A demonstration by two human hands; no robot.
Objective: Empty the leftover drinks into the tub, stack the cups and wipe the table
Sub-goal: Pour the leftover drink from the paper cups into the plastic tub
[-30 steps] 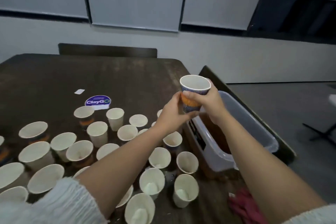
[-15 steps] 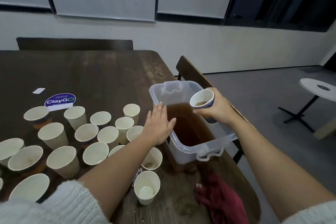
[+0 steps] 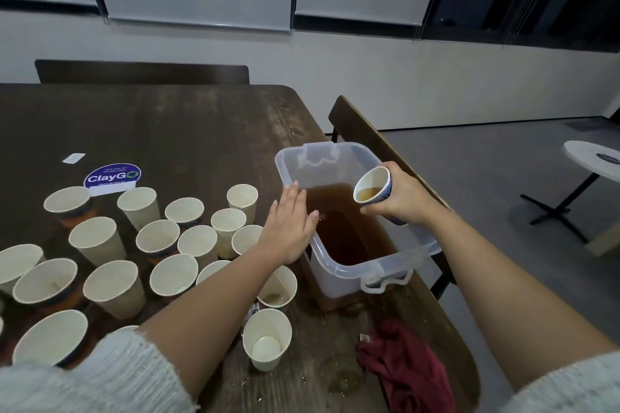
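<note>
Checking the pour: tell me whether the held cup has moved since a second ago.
Yes. The cup in the right hand went from beside the tub to over it, tilted.

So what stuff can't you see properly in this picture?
All in the head view:
- Cups under the left forearm: partly covered, so no full count.
- Cups at the left edge: cut off by the frame.
- Small print on the ClayGO sticker: too small to read.
- Tub bottom: hidden by the brown liquid.
- Red cloth: its near end runs off the bottom edge.
</note>
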